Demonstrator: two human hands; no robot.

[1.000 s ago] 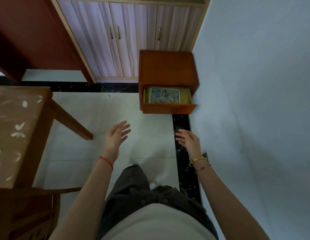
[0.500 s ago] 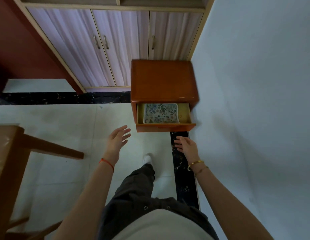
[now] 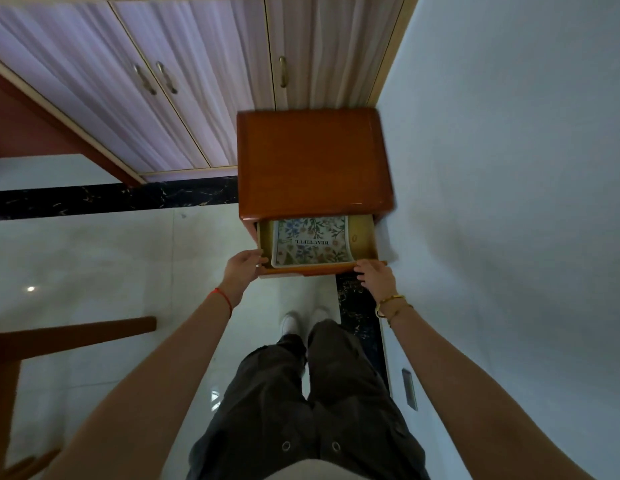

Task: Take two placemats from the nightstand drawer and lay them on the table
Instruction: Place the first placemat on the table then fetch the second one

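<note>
The orange-brown nightstand (image 3: 312, 161) stands against the right wall, its top drawer (image 3: 362, 237) pulled out. A floral placemat (image 3: 310, 242) with printed lettering lies flat inside; whether another lies under it is hidden. My left hand (image 3: 242, 266) is at the drawer's front left corner, fingers loosely curled against the wood. Fingertips of my right hand (image 3: 374, 277) rest on the front edge near the placemat's right corner. Neither hand holds the placemat. Only a wooden rail of the table (image 3: 73, 336) shows at lower left.
Pale cabinet doors (image 3: 184, 84) with metal handles stand behind the nightstand. The grey wall (image 3: 509, 202) runs close on the right, with a socket (image 3: 409, 388) low down. My legs and white shoes (image 3: 301, 322) stand on light floor tiles just before the drawer.
I have stepped up to the nightstand. Both hands moved forward from mid-air to the drawer's front edge. The table has slid almost out of view at the left.
</note>
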